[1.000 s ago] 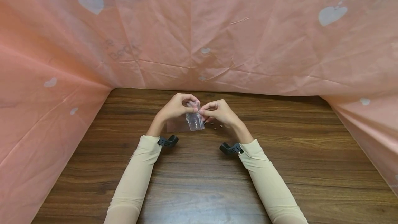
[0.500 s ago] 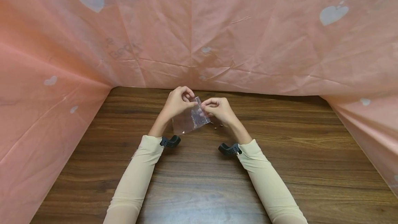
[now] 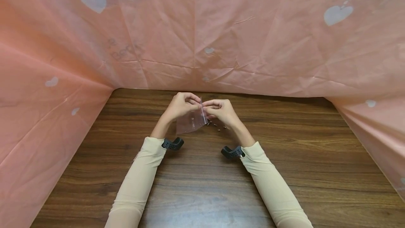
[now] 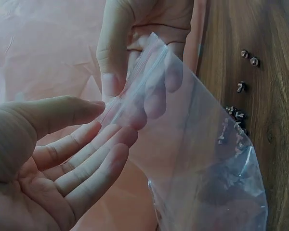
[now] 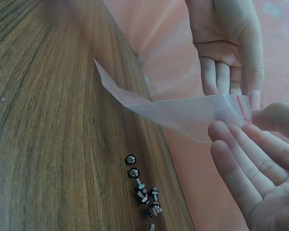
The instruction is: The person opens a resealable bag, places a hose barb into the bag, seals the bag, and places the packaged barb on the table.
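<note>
A clear zip-lock bag (image 3: 189, 123) hangs between the two hands above the table. My left hand (image 3: 181, 107) pinches its zip edge between thumb and fingers. Close beside it, my right hand (image 3: 224, 111) pinches the same edge from the other side. A thin red line marks the zip in the right wrist view, where the bag (image 5: 178, 109) looks flat and stretches away to the left. Several small screws (image 5: 133, 172) with dark washers lie loose on the wood below the hands. In the left wrist view some screws (image 4: 241, 87) show beside the bag, others through its film.
The brown wooden table (image 3: 196, 178) spreads toward me and to both sides. A pink sheet (image 3: 253, 38) with white hearts walls off the back and sides. Dark bands (image 3: 173, 144) sit on both wrists, at the ends of light sleeves (image 3: 129, 185).
The bag was turned and tilted in the hands; its zip edge, slanted half a second ago, now stands steeper. The left hand rose, then lowered slightly. Both hands have stayed at the bag's edge.
</note>
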The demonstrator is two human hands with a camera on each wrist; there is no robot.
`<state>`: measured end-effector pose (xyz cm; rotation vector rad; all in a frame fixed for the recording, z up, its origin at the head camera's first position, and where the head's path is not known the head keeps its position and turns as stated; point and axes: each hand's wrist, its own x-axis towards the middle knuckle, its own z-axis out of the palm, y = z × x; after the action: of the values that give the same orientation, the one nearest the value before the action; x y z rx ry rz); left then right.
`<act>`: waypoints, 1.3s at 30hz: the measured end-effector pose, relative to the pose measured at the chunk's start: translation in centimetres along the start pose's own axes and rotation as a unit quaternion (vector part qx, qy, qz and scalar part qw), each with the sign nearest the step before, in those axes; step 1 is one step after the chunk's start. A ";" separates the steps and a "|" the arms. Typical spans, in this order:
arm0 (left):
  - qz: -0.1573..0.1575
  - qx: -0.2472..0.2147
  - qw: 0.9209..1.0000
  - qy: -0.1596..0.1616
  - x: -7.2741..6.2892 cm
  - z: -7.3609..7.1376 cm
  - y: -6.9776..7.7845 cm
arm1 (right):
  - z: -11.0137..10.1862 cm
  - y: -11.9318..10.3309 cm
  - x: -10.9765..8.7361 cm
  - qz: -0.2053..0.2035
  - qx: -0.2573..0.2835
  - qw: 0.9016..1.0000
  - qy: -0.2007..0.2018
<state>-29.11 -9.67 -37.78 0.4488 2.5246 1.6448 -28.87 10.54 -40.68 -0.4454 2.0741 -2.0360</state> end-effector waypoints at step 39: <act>-0.052 -0.183 0.981 -0.021 0.3 0.4 -1.8 | 0.0 -0.2 -0.5 0.004 -0.028 0.999 -0.019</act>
<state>-29.65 -9.91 -39.54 0.3050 2.1057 1.9742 -28.40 10.67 -40.48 -0.4800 2.1112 -1.9535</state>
